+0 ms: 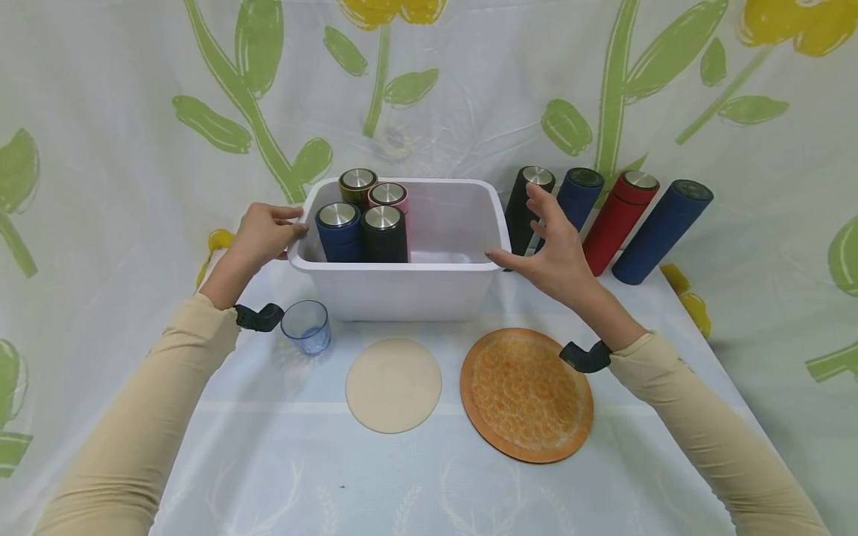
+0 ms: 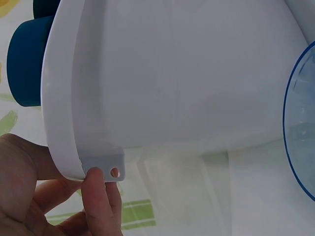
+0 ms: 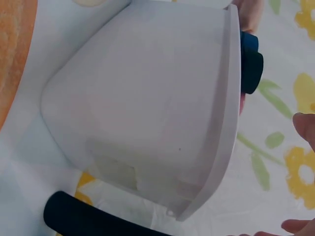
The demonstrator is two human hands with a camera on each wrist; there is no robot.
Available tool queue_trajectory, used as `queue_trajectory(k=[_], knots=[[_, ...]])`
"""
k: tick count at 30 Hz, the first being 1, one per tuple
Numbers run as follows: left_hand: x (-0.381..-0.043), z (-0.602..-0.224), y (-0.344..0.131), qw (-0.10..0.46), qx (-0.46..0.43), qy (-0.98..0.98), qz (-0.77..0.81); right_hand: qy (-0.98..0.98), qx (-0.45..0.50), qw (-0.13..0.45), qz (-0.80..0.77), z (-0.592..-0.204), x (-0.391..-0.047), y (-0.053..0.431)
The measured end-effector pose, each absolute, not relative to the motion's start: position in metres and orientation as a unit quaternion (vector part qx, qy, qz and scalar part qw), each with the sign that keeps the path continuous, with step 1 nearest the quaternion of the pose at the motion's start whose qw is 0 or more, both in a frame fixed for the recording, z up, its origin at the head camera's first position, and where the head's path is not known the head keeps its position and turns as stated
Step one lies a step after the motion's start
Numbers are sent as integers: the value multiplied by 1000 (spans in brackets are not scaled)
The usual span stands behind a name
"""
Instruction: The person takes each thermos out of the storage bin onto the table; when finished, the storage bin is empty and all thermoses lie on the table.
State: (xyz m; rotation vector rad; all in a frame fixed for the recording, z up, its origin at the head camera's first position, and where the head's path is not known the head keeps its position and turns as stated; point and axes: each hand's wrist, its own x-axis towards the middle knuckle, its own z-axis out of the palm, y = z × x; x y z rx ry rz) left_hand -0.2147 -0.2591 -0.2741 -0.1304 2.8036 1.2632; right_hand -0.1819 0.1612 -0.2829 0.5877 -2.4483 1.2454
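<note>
Left hand [image 1: 263,232] pinches the white bin [image 1: 395,294], located at its three o'clock; right hand [image 1: 561,257], fingers spread, has the bin just beside it at nine o'clock

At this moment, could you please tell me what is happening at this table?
A person's left hand pinches the left rim of a white plastic bin. Their right hand, fingers spread and holding nothing, is near its right end. Four silver-topped flasks stand inside on the left; four more flasks stand on the table to the bin's right.
</note>
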Motion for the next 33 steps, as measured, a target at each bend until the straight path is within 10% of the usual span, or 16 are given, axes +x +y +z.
queue_trajectory(k=[33], knots=[[-216,-274,-258,33,-48,907,417,-834,240,120,483,-296,-185,104]])
